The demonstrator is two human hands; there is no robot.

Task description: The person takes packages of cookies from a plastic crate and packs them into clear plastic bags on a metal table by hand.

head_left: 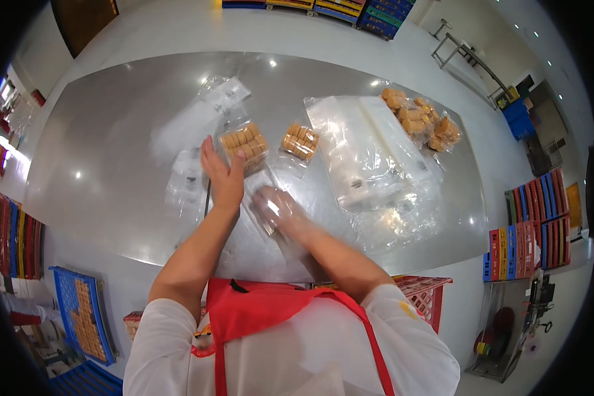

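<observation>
My left hand (225, 179) is beside a clear pack of round tan cookies (245, 136). Its fingers are stretched out along the pack's left side, and the thumb overlaps the near edge. Whether it presses on the pack I cannot tell. My right hand (278, 208), smeared by motion, is lower and to the right, over a strip of clear plastic (265, 181) on the steel table (112, 132); its fingers do not show clearly. A second, smaller cookie pack (300, 142) sits just right of the first, in clear wrapping.
A stack of clear plastic bags (350, 145) lies on the right, with several bagged cookies (416, 119) behind it. More clear bags (208, 109) are spread on the left. Colored crates (531, 224) stand off the right edge, and a blue crate (82, 313) is at lower left.
</observation>
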